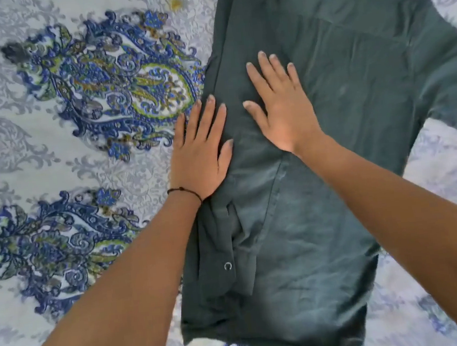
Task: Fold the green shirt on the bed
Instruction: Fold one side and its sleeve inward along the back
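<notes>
Green shirt [318, 164] on bed [53, 167]: left hand [200, 153] and right hand [282, 106] flat, fingers straight, pressing the folded edge. Smooth outward before next fold.

A pale grey bed [40, 177], its surface printed with blue-and-green paisley medallions.
A dark green fabric shirt [354, 105] lies flat on it, one sleeve spread rightward.

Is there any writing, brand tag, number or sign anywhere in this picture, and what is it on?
No text can be read anywhere in this view.
Green shirt: no label, logo or print shows on the visible cloth.
Metal snap on the shirt: a plain ring, too small to show any marking.
Bedspread: only a paisley pattern, no words.
</notes>
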